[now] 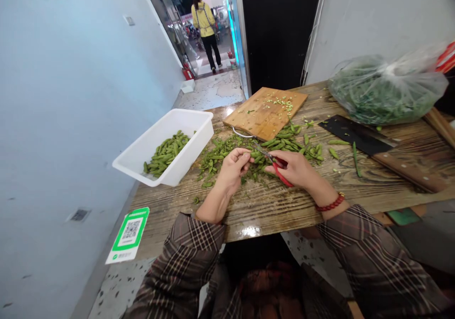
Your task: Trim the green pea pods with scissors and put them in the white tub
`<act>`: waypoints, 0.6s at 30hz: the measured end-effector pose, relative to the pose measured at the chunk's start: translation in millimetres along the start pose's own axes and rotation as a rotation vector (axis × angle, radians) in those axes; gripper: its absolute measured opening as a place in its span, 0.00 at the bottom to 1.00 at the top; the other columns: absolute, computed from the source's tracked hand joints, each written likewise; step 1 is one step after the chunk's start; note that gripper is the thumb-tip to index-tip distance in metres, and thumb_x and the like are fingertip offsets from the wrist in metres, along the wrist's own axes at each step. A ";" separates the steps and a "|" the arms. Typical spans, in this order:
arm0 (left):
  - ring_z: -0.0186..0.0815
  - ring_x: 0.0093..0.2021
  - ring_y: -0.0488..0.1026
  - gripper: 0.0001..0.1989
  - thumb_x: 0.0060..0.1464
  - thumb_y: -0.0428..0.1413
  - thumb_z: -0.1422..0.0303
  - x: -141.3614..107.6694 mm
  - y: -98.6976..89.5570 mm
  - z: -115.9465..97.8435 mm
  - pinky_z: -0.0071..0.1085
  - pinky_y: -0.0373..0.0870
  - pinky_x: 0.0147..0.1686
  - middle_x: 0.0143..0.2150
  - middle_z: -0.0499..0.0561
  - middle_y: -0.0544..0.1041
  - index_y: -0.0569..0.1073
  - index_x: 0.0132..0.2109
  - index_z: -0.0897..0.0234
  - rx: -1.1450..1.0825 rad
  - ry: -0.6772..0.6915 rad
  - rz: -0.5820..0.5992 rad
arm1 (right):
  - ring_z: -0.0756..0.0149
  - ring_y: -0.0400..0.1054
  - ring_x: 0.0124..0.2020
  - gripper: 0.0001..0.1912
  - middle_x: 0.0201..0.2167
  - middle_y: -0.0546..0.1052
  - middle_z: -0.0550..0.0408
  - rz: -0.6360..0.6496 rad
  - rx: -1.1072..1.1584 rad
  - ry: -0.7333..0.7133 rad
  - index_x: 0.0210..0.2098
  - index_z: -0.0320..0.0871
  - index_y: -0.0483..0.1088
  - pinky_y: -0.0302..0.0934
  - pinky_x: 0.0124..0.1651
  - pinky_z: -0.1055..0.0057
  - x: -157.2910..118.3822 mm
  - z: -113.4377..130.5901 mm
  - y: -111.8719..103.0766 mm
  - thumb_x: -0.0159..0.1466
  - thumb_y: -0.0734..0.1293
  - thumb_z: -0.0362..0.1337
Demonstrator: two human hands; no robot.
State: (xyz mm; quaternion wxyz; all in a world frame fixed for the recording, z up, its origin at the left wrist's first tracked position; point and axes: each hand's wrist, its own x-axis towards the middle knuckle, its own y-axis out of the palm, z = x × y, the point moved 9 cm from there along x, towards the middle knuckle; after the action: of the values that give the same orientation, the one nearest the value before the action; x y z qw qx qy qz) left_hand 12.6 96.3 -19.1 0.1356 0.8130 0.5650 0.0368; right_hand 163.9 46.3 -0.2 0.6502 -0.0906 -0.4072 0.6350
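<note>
My left hand pinches a green pod, mostly covered by its fingers, above the wooden table. Closed round the red handles of the scissors, my right hand holds their blades pointing left toward the pinched pod. Green pods and trimmings lie under and behind both hands. A white tub on the left contains many pods. Behind the hands is a tilted wooden cutting board with small pale-green bits on it.
A cleaver with a wooden handle lies on the right, in front of a clear bag of greens. Loose pods lie near its blade. A QR code card sits at the left table edge. A person stands in the doorway.
</note>
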 end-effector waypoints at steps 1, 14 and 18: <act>0.22 0.19 0.57 0.17 0.42 0.65 0.62 0.5 -0.9 0.2 0.21 0.42 0.17 0.25 0.46 0.73 0.70 0.36 0.66 0.000 -0.001 -0.004 | 0.68 0.60 0.24 0.21 0.24 0.70 0.57 0.006 -0.011 -0.004 0.42 0.44 0.74 0.55 0.28 0.72 -0.3 0.4 0.0 0.58 0.67 0.53; 0.30 0.32 0.72 0.10 0.45 0.60 0.65 7.1 -4.4 1.9 0.28 0.69 0.32 0.34 0.48 0.74 0.68 0.34 0.65 -0.096 -0.015 -0.029 | 0.65 0.67 0.28 0.20 0.29 0.76 0.53 -0.097 -0.056 0.011 0.46 0.43 0.73 0.57 0.31 0.71 0.0 -3.0 -9.7 0.61 0.66 0.50; 0.28 0.24 0.65 0.07 0.46 0.57 0.67 15.9 -4.8 3.0 0.27 0.64 0.27 0.25 0.44 0.69 0.70 0.34 0.64 0.120 0.023 -0.046 | 0.65 0.65 0.26 0.21 0.27 0.74 0.54 -0.204 -0.052 0.074 0.46 0.43 0.73 0.58 0.30 0.70 -0.1 -11.7 -22.8 0.60 0.67 0.50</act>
State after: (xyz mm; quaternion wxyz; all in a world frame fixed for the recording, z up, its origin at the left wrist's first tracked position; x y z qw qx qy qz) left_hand 14.6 112.1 -24.6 0.0807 0.8061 0.5861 0.0090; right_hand 188.6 46.8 6.6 0.7236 -0.0890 -0.4062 0.5509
